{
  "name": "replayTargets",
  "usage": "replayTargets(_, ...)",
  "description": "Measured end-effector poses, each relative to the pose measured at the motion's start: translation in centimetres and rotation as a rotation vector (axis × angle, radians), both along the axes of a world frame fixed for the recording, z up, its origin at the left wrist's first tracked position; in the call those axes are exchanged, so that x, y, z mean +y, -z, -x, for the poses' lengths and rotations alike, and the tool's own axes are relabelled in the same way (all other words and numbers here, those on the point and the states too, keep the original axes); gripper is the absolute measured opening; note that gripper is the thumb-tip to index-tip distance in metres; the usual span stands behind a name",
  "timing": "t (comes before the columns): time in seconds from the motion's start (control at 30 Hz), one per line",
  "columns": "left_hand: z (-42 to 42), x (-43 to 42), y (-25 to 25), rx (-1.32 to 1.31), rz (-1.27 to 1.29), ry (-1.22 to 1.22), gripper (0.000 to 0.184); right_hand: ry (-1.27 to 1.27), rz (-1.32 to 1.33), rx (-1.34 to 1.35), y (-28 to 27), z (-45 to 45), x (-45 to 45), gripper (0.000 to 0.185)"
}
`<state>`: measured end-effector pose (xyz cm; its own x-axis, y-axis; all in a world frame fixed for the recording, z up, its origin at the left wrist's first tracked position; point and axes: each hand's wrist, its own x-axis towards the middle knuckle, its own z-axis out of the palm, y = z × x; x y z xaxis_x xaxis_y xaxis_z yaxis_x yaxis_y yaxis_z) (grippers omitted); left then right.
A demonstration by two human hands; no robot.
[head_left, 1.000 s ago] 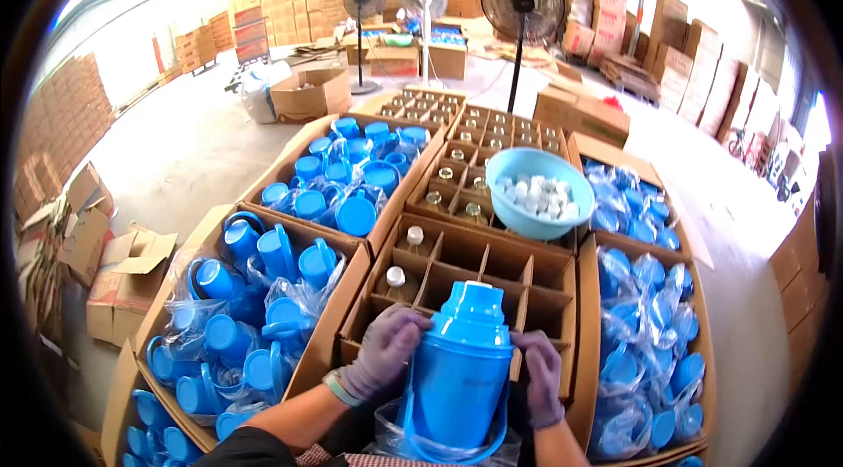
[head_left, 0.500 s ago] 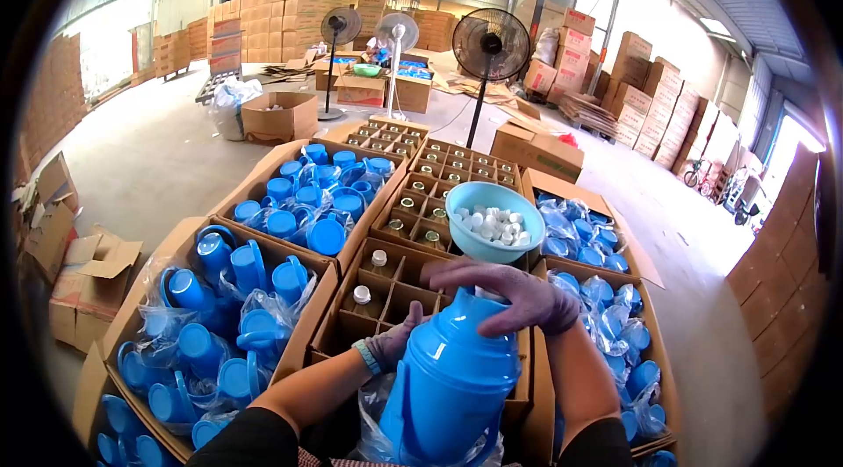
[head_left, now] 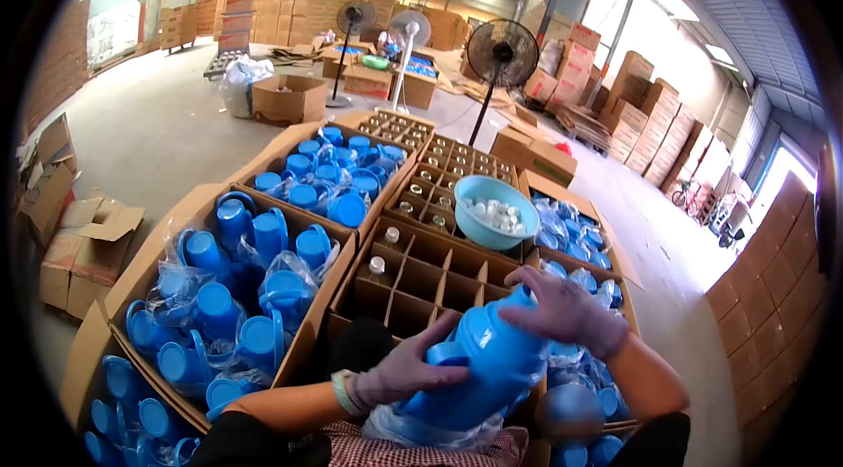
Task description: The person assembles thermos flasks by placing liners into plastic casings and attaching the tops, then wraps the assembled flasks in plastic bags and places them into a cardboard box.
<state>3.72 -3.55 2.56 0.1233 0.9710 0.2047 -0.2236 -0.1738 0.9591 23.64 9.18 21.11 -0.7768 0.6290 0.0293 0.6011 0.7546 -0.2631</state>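
A blue thermos jug [head_left: 487, 362] leans to the right over my lap, with clear plastic film around its base. My left hand [head_left: 408, 370], in a purple-grey glove, is wrapped round the jug's side near its handle. My right hand [head_left: 571, 309], gloved too, grips the jug's narrow top from above; what lies under its palm is hidden. Just beyond is a divided carton [head_left: 421, 278] with two white-capped bottles [head_left: 378, 266] at its left side. A light blue basin [head_left: 496, 212] full of small white caps rests behind it.
Cartons of blue jugs in plastic film stand on the left [head_left: 215, 309] and right [head_left: 575, 234]. Farther back are cartons of bottles [head_left: 457, 160], a black fan [head_left: 502, 53], an open box [head_left: 290, 100] and stacked cartons [head_left: 290, 6]. Flattened boxes [head_left: 88, 247] lie at far left.
The jug has gone from upright to tilted right. My right hand has moved from its side to its top, and my left hand has come round its side by the handle.
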Motion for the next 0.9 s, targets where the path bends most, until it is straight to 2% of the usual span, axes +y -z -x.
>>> replayTargets(0.07, 4.5, -0.3, -3.7, -0.057, 0.052, 0.326, 0.107, -0.536, -0.116, 0.128, -4.1, 0.1, -4.4, 0.067)
replayTargets(0.1, 6.1, 0.8, -2.8, -0.115, 0.044, 0.516, 0.109, -0.671, -0.052, 0.143, -3.9, 0.7, -5.0, 0.068)
replayTargets(0.17, 6.9, 2.0, -1.7, -0.098, -0.013, 0.711, 0.109, -0.943, 0.088, 0.171, -2.6, 1.6, -6.6, 0.069)
replayTargets(0.2, 6.4, 1.6, -1.4, -0.149, 0.026, 0.651, 0.108, -0.876, 0.017, 0.101, -2.3, 0.9, -6.9, 0.061)
replayTargets(0.23, 5.2, 1.2, -0.6, -0.194, 0.07, 0.593, 0.108, -0.791, 0.007, 0.172, -1.4, -0.4, -6.0, 0.06)
replayTargets(0.27, 3.7, -0.5, -1.3, -0.233, 0.143, 0.419, 0.104, -0.699, 0.002, 0.243, 0.3, -2.1, -4.1, 0.058)
replayTargets(0.3, 1.8, -1.7, -1.8, -0.094, 0.221, 0.177, 0.107, -0.601, -0.008, 0.309, 1.9, -3.4, -2.1, 0.057)
replayTargets(0.37, -4.8, -5.3, -1.5, 0.193, -0.201, -0.204, 0.108, -0.226, -0.036, 0.2, 5.4, -4.9, 2.0, 0.056)
replayTargets(0.4, -4.7, -5.6, -1.3, 0.129, -0.095, -0.126, 0.108, -0.036, -0.037, 0.136, 5.5, -4.9, 1.7, 0.056)
replayTargets(0.43, -3.9, -5.3, -1.3, 0.065, 0.001, -0.055, 0.11, -0.012, -0.074, 0.093, 5.3, -5.5, 0.8, 0.053)
replayTargets(0.5, -1.0, -3.3, -2.3, -0.048, 0.158, 0.077, 0.112, 0.026, -0.181, 0.021, 0.5, -2.9, -4.9, 0.049)
replayTargets(0.57, 3.5, -2.2, -4.0, -0.246, 0.2, 0.399, 0.115, -0.486, -0.341, 0.218, -3.0, -0.8, -8.2, 0.039)
replayTargets(0.63, 5.6, -0.9, -5.0, -0.322, 0.156, 0.618, 0.114, -0.763, -0.362, 0.339, -3.4, -0.3, -8.4, 0.03)
replayTargets(0.67, 5.7, -0.4, -4.7, -0.318, 0.121, 0.637, 0.112, -0.782, -0.316, 0.372, -2.4, -0.2, -7.2, 0.026)
replayTargets(0.7, 5.0, 0.0, -4.0, -0.303, 0.168, 0.523, 0.109, -0.804, -0.265, 0.406, -0.9, 0.0, -5.7, 0.022)
replayTargets(0.77, 0.1, -1.3, -2.9, -0.084, 0.288, -0.073, 0.112, -0.265, -0.125, 0.428, 3.7, -0.1, -0.3, 0.011)
replayTargets(0.83, -6.5, -2.9, -0.8, 0.171, -0.26, -0.29, 0.115, -0.094, -0.111, 0.252, 6.7, -0.6, 1.6, 0.017)
replayTargets(0.87, -7.2, -0.8, 3.3, 0.085, -0.154, -0.215, 0.12, -0.059, -0.101, 0.197, 7.1, -0.8, 1.1, 0.02)
replayTargets(0.9, -4.8, -2.6, -0.4, -0.206, -0.023, -0.016, 0.115, -0.037, -0.116, 0.158, 6.6, -0.1, 1.6, 0.023)
